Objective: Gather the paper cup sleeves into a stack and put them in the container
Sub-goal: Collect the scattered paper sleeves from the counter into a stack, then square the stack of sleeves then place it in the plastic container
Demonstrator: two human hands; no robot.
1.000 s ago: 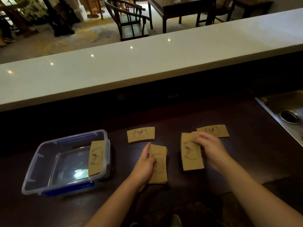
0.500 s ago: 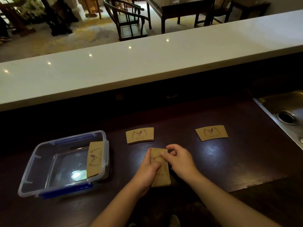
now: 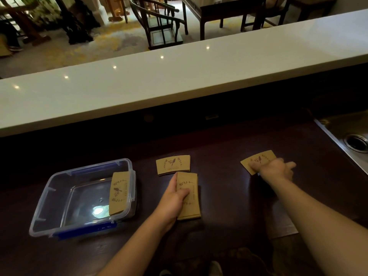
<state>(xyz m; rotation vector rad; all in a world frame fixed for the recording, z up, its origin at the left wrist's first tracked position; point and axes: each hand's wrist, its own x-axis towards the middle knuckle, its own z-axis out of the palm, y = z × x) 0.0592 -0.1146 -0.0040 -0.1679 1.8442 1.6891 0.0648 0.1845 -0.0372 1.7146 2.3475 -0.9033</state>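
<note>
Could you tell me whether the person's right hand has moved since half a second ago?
Yes. The right hand has left the stack and gone right, toward the sink; it now rests on the far-right sleeve.

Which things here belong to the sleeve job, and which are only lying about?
Part of the job:
- stack under the left hand
- far sleeve
- right sleeve under the right hand
- sleeve leaning in the container

Not part of it:
- sink
- white counter
- chair
</note>
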